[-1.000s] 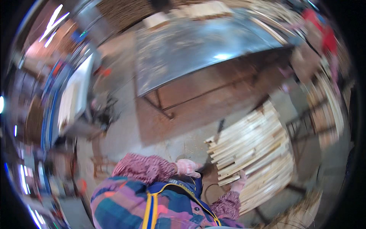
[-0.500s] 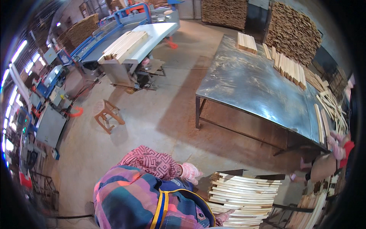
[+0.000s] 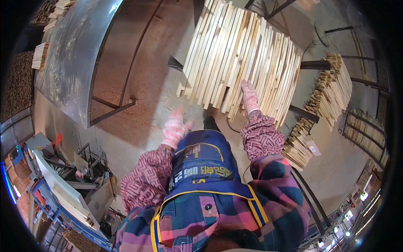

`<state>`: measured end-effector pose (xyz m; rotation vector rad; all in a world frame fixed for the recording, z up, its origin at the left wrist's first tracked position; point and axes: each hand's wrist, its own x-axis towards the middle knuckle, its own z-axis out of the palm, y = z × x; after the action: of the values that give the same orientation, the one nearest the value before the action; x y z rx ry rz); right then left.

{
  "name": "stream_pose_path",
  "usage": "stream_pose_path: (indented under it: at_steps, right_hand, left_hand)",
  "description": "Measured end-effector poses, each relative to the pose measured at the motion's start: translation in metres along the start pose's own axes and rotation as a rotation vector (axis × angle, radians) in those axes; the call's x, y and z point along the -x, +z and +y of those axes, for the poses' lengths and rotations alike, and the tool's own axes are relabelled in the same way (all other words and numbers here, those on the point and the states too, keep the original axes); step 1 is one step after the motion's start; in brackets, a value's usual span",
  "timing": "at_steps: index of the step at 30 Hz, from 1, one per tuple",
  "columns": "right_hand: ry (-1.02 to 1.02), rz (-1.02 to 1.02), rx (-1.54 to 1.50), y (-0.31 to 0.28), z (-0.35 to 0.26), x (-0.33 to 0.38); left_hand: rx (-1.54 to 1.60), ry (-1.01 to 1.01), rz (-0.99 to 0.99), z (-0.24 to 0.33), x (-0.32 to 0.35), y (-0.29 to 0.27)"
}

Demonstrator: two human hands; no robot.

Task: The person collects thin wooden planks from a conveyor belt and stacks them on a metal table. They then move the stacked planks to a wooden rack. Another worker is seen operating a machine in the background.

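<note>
A broad row of pale wooden slats (image 3: 239, 54) lies side by side in front of me, resting on dark metal bars. My right hand (image 3: 250, 96), in a pink-and-white glove, reaches onto the near ends of the slats. Its fingers are stretched out along the wood and grip nothing. Off to the left of the row, my left hand (image 3: 174, 129) hovers over the floor in a matching glove, a little blurred. Its thumb and fingers are apart, with nothing in them. Patterned sleeves cover both forearms, and a blue apron (image 3: 201, 157) hangs between them.
A metal-topped table (image 3: 75, 54) stands at the left, with wood pieces (image 3: 40, 56) on its far side. More stacked slats (image 3: 331, 90) lie at the right on dark rack bars (image 3: 315, 65). A machine with a pale top (image 3: 63, 185) is at the lower left.
My view has swung to the right, so the slat row now lies ahead of me and the metal table at the left. Both gloved hands now reach forward.
</note>
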<state>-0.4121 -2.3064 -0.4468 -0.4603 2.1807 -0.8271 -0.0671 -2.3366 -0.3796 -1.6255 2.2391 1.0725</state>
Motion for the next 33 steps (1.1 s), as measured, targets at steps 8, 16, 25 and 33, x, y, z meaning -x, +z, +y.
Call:
stream_pose_path:
  at_steps: [8,16,25,33]
  right_hand:
    - [-0.502,0.196,-0.175,-0.007,-0.011,-0.036]
    - [-0.283,0.044,-0.631,-0.015,0.003,-0.072]
    - [0.113,-0.701,-1.001,-0.141,-0.045,0.057]
    - [0.357,-0.856,-1.326,-0.085,0.065,0.143]
  left_hand:
    - [0.824,-0.312,0.093,-0.033,-0.146,-0.024]
    - [1.128,-0.334,-0.232,0.022,-0.142,-0.011]
    - [1.478,-0.032,-0.444,0.107,0.025,-0.014]
    - [1.487,-0.202,-0.455,0.005,-0.010,0.067]
